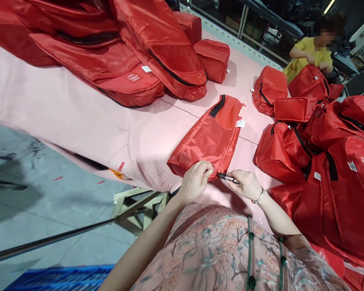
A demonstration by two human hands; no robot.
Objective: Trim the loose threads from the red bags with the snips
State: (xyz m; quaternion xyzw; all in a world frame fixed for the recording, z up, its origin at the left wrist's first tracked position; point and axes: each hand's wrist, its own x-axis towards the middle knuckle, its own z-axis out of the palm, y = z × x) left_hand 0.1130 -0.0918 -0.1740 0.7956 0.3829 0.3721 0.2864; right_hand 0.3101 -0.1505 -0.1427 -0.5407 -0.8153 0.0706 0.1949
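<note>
Before me on the pink-covered table (145,137) lies a red fabric pouch (206,139), its seam edges showing along the sides. It has a black zipper (217,106) at the far end and a white tag (240,123) on its right edge. My left hand (196,181) is closed on the pouch's near edge, fingers pinched together. Wrapped in my right hand (245,184) are small black thread snips (228,178). Their tips point left and meet the pouch's near right corner, close to my left fingers.
Large red bags (130,60) are heaped at the far left. More red bags and pouches (324,169) pile up on the right. Across the table, a person in a yellow top (309,50) handles a red pouch. A blue crate (63,279) sits on the floor.
</note>
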